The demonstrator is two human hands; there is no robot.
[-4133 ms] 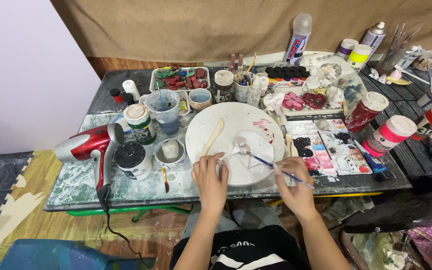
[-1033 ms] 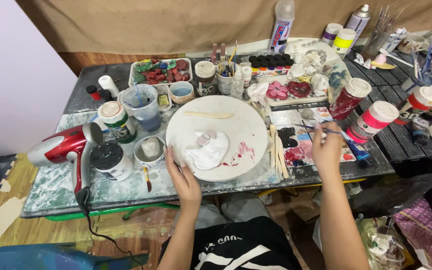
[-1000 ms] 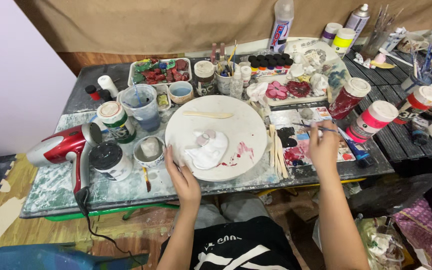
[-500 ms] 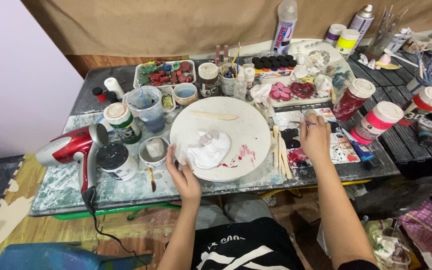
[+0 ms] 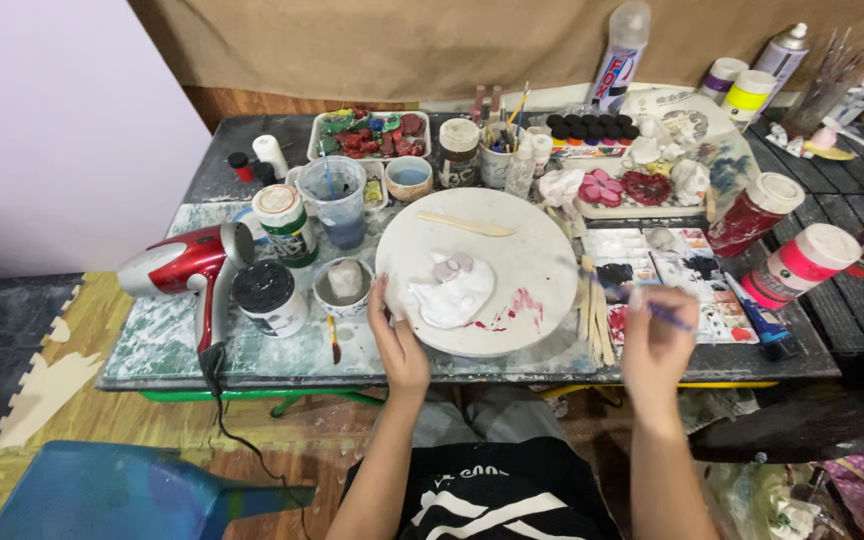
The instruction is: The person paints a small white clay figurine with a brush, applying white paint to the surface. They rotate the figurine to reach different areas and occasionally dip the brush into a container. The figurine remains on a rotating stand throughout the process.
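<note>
A round white board lies at the middle of the work table, smeared with red paint, with a white clay flower piece on it and a wooden stick near its far edge. My left hand rests at the board's near left rim, fingers on it. My right hand is to the right of the board, over the paint palette, holding a thin blue-handled paintbrush whose tip points left toward the palette wells.
A red hair dryer lies at the left with its cord hanging off the table. Jars, a water cup, a small bowl, paint bottles and trays of painted flowers crowd the table. A blue stool stands below left.
My right hand has pulled back from the far side of the palette toward the table's near edge, still with the brush. My left hand stays on the board's rim.
</note>
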